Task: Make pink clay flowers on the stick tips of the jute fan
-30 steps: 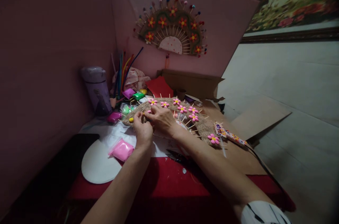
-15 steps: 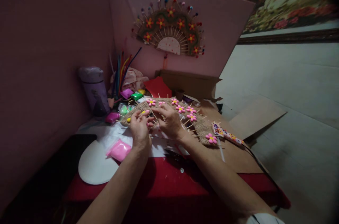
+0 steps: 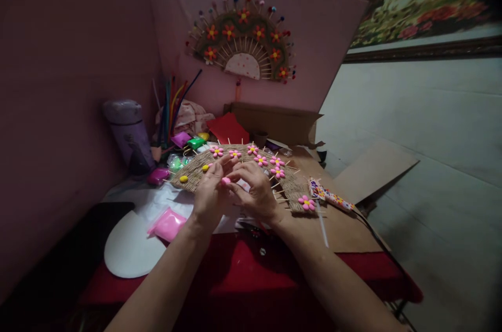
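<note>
A small lump of pink modelling clay (image 3: 225, 181) shows between my two hands, just in front of the fan. My left hand (image 3: 209, 196) has its fingers closed around the lump from the left. From the right, the thumb and fingertips of my right hand (image 3: 254, 190) pinch at the same clay. Behind them lies an arched fan (image 3: 192, 169) of twine woven over thin sticks, bearing several pink flowers with yellow centres. Two plain yellow clay dots (image 3: 183, 179) sit on its left part. My hands hide some of the fan's middle.
A pink clay packet (image 3: 168, 225) and a white semicircular card (image 3: 131, 248) lie at left. A purple bottle (image 3: 129, 136) stands behind them. On the right, a flower-patterned glue gun (image 3: 331, 197) trails a cord across cardboard (image 3: 345, 235). A finished fan (image 3: 243, 34) hangs on the back panel.
My right hand has drawn back from the fan's flowers and come down to the pink clay at my left fingers. The whole view has shifted slightly.
</note>
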Demonstrator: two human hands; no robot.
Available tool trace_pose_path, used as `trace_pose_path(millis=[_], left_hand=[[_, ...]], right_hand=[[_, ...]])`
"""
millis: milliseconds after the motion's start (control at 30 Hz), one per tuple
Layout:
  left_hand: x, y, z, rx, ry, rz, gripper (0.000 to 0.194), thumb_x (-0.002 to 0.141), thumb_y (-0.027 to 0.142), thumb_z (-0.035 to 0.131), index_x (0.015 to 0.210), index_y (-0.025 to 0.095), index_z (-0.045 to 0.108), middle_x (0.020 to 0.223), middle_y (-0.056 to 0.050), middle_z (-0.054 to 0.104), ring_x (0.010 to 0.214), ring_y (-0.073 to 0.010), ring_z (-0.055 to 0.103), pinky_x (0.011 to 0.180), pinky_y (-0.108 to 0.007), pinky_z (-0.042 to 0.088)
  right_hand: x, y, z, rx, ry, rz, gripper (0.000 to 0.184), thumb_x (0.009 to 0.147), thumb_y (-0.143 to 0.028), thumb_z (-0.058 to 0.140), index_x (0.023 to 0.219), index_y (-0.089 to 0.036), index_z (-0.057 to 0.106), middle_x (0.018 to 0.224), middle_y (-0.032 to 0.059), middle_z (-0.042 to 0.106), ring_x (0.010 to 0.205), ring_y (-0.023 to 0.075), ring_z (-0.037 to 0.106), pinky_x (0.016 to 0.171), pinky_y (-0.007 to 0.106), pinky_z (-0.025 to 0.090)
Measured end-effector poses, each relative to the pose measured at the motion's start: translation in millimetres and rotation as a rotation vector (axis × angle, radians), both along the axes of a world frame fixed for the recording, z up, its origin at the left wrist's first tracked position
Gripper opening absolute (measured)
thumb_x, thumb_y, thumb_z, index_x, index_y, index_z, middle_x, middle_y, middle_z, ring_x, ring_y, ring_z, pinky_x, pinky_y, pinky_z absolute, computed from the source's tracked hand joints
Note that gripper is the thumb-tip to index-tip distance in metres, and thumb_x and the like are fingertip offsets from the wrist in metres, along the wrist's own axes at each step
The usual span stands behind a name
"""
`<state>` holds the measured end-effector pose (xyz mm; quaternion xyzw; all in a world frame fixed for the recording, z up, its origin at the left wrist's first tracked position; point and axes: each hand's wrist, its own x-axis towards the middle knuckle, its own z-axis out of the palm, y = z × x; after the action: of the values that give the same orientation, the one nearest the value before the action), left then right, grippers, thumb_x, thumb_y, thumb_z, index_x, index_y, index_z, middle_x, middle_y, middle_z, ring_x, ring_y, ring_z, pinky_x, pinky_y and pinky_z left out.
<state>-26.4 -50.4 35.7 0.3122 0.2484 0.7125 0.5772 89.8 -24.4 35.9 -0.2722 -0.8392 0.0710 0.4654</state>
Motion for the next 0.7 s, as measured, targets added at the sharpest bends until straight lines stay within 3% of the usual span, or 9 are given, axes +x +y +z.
trace_pose_path(millis=[100,200,333,500,700], left_hand=[[-0.2,-0.4,-3.0,-0.089,0.178,0.122,0.032,0.073,0.042,0.065,0.086,0.013,0.064,0.077,-0.005,0.064,0.058,-0.0095,0.056,0.051,-0.021,0.043],[-1.1,0.1,-5.9,-0.051,0.299,0.118,0.027,0.066,0.034,0.072,0.077,0.011,0.063,0.061,-0.001,0.059,0.051,-0.0076,0.05,0.046,-0.019,0.037],[-1.1,2.8,-8.7,0.02,0.321,0.159,0.022,0.062,0.025,0.073,0.074,0.011,0.062,0.057,0.001,0.058,0.05,-0.0084,0.05,0.048,-0.021,0.038],[-1.7,4.7,-10.5,0.039,0.301,0.199,0.021,0.062,0.022,0.074,0.074,0.011,0.061,0.059,0.0,0.06,0.05,-0.0079,0.051,0.049,-0.021,0.039],[-1.7,3.2,-8.0,-0.096,0.272,0.119,0.03,0.059,0.031,0.076,0.075,0.011,0.061,0.059,-0.001,0.061,0.051,-0.0103,0.055,0.047,-0.021,0.039]], right_hand=[[4.5,3.6,-2.3,-0.002,0.073,-0.042,0.006,0.083,-0.025,0.06,0.085,-0.021,0.063,0.087,0.004,0.062,0.09,0.0197,0.052,0.083,0.036,0.041],[7.9,7.2,-4.2,0.006,0.089,-0.064,0.004,0.083,-0.021,0.059,0.083,-0.021,0.063,0.084,0.0034,0.061,0.088,0.019,0.053,0.079,0.034,0.042],[8.8,8.9,-6.6,0.011,0.081,-0.054,0.007,0.082,-0.015,0.058,0.083,-0.021,0.062,0.083,0.0032,0.06,0.087,0.0185,0.053,0.077,0.032,0.042],[8.4,8.9,-7.3,-0.08,0.104,0.016,0.006,0.083,-0.022,0.059,0.088,-0.02,0.061,0.08,0.0021,0.059,0.076,0.015,0.054,0.069,0.028,0.044],[9.7,9.2,-8.1,-0.045,0.09,0.02,0.009,0.085,-0.018,0.055,0.085,-0.02,0.063,0.082,0.0027,0.058,0.08,0.0153,0.054,0.07,0.028,0.043]])
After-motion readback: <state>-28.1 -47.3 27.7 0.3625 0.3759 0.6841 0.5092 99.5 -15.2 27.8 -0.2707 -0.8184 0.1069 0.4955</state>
